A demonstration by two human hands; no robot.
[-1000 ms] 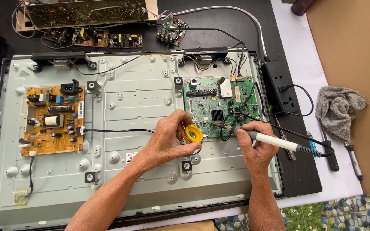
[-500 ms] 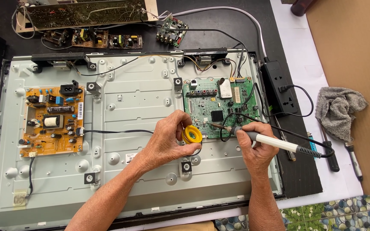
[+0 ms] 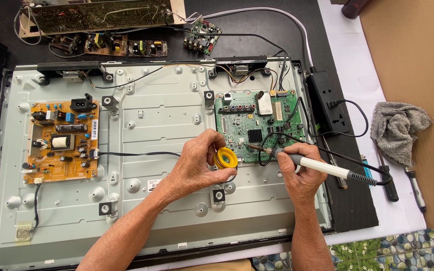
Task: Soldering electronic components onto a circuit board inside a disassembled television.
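Yellow round solder spool (image 3: 225,157) sits pinched in the left hand (image 3: 197,163); at three o'clock, the right hand (image 3: 301,173) grips a white-handled soldering iron (image 3: 307,162), tip on the green circuit board (image 3: 257,124).

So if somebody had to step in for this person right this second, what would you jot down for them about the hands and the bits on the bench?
Left hand: holds a yellow solder spool just left of the green circuit board.
Right hand: grips a white-handled soldering iron, tip at the lower edge of the green board.
Layout: the green board sits on the right of the grey metal back panel; an orange power board is on the left. A power strip, a grey rag and screwdrivers lie to the right.
Done: both boards appear mounted.
Left: the joint under the tip looks unfinished; I cannot tell how far along it is.
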